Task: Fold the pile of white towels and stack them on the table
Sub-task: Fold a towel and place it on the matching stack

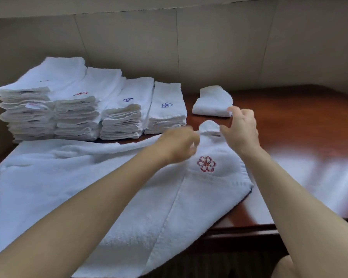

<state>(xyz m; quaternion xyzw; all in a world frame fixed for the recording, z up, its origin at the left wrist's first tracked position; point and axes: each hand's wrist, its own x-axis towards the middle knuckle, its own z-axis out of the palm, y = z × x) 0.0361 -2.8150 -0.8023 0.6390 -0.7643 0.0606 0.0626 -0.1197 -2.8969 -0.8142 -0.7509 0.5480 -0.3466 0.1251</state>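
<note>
both hands work the far corner of a white towel (pixel 113 197) spread on the worktop (pixel 299 125): left hand (pixel 177 145) blurred, seemingly pinching it, right hand (pixel 240 127) curled just above it. folded stacks (pixel 84 105) stand behind.

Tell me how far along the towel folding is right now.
Mostly done, it seems: four stacks of folded white towels stand at the back of the glossy brown wooden table, with one small folded white towel apart. In hand: the left hand and right hand work the spread white towel with a red flower emblem. No unfolded pile shows.
</note>
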